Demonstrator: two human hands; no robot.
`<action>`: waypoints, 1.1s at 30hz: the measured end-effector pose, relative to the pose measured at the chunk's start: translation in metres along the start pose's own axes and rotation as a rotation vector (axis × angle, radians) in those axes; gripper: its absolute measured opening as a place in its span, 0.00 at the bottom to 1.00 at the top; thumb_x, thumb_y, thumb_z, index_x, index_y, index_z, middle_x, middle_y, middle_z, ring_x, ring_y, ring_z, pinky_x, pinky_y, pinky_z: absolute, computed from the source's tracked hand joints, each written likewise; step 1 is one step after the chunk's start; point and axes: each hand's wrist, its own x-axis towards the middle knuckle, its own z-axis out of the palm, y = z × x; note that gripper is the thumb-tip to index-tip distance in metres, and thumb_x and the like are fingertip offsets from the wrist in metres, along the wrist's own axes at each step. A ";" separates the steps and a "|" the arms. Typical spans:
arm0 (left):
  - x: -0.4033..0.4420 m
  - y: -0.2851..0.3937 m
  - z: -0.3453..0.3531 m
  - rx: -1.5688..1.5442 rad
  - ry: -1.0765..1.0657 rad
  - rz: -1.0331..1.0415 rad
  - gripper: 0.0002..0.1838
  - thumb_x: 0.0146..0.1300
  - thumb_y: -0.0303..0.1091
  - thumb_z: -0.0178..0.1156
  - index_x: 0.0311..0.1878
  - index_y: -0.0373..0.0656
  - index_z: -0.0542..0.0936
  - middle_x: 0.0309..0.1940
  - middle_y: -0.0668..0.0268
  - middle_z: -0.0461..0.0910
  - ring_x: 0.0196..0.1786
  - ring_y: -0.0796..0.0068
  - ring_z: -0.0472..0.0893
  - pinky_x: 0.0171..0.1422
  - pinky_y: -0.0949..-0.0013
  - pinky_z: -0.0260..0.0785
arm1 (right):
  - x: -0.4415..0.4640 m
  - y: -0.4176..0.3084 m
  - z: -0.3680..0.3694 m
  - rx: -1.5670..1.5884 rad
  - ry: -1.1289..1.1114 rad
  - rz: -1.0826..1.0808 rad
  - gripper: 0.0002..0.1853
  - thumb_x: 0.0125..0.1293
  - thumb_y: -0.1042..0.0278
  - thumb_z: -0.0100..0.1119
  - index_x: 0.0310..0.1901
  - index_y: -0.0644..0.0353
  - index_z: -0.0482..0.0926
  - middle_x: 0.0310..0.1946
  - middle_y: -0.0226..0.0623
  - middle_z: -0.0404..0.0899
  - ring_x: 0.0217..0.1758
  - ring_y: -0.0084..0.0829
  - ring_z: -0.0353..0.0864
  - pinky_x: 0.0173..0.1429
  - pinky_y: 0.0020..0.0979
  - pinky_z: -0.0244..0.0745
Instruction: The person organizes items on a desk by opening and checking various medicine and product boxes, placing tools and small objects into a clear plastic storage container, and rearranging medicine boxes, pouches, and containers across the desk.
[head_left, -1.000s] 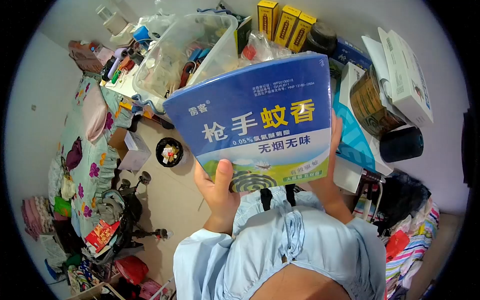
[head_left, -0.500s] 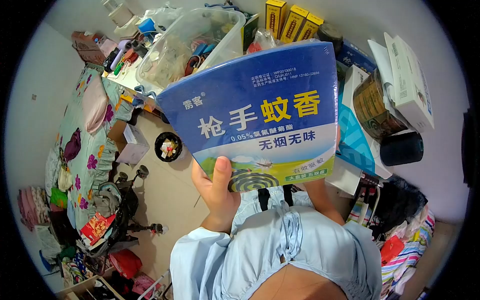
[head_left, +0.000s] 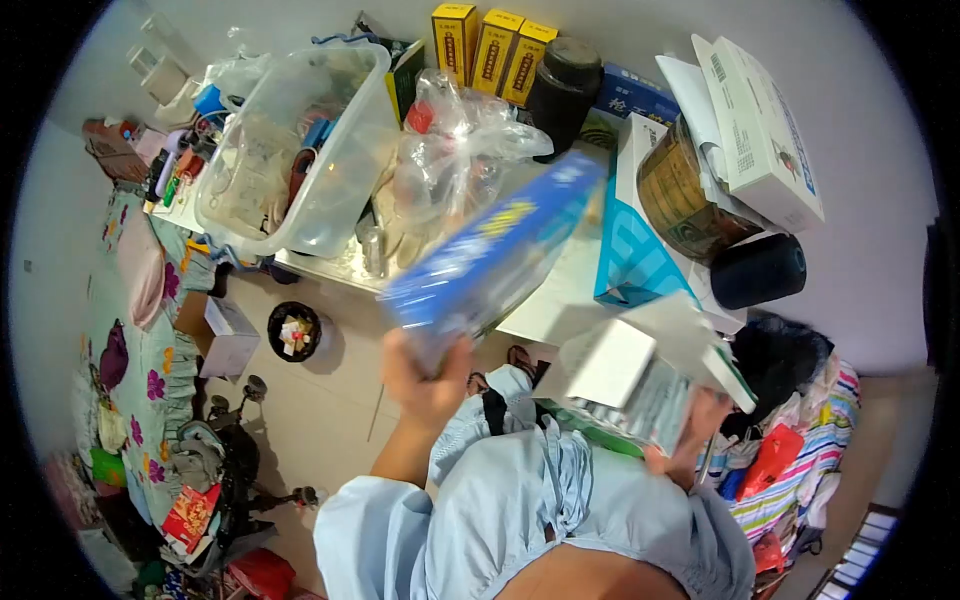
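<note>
My left hand (head_left: 428,378) grips the lower corner of a blue mosquito coil box (head_left: 490,255), which is tilted edge-on and smeared by motion over the front of the table. Low on the right, my right hand (head_left: 698,432) is wrapped round the side of an opened carton (head_left: 590,362). Its flaps stand up, and thin pale packets (head_left: 650,405) show inside. Part of my right hand is hidden behind the carton.
On the white table (head_left: 545,310) are a clear plastic bin (head_left: 340,215), a knotted plastic bag (head_left: 455,160), yellow boxes (head_left: 492,55), a dark jar (head_left: 565,95) and a blue carton (head_left: 628,250). A waste bin (head_left: 293,332) and a stroller (head_left: 225,450) stand on the floor.
The mosquito coil box has swung from facing me to edge-on, held by my left hand. My right hand, mostly hidden before, now shows with the opened carton. The view has shifted right.
</note>
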 end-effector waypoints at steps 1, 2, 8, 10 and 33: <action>0.003 0.003 0.013 0.053 -0.117 0.064 0.21 0.48 0.26 0.64 0.45 0.33 0.70 0.34 0.54 0.77 0.32 0.63 0.79 0.38 0.70 0.70 | -0.011 -0.004 -0.010 0.021 0.050 -0.003 0.58 0.32 0.59 0.68 0.62 0.69 0.39 0.60 0.53 0.52 0.63 0.41 0.54 0.64 0.37 0.48; 0.011 0.002 0.032 -0.011 -0.193 0.105 0.21 0.45 0.24 0.64 0.44 0.33 0.71 0.33 0.54 0.77 0.29 0.61 0.79 0.34 0.70 0.71 | -0.019 -0.007 -0.012 0.143 0.124 0.001 0.58 0.32 0.59 0.68 0.62 0.69 0.39 0.60 0.53 0.52 0.63 0.41 0.54 0.64 0.37 0.48; 0.011 -0.026 0.143 0.120 -0.300 0.042 0.23 0.44 0.24 0.61 0.46 0.35 0.67 0.38 0.53 0.74 0.36 0.57 0.77 0.37 0.66 0.70 | -0.042 -0.019 -0.017 0.286 0.291 -0.014 0.59 0.32 0.58 0.68 0.62 0.69 0.38 0.60 0.54 0.51 0.63 0.41 0.53 0.64 0.37 0.48; 0.009 -0.037 0.165 0.100 -0.262 0.116 0.23 0.45 0.24 0.61 0.47 0.35 0.67 0.42 0.52 0.73 0.40 0.56 0.76 0.41 0.65 0.69 | -0.041 -0.018 -0.014 0.294 0.311 -0.025 0.59 0.32 0.58 0.68 0.62 0.69 0.38 0.60 0.54 0.51 0.63 0.41 0.53 0.64 0.37 0.48; 0.040 -0.070 0.183 -0.220 -0.821 0.066 0.34 0.57 0.24 0.51 0.65 0.40 0.47 0.58 0.40 0.57 0.60 0.43 0.60 0.62 0.59 0.53 | 0.014 -0.007 0.018 0.592 0.655 -0.060 0.62 0.34 0.53 0.67 0.63 0.67 0.33 0.62 0.55 0.47 0.64 0.42 0.52 0.64 0.38 0.46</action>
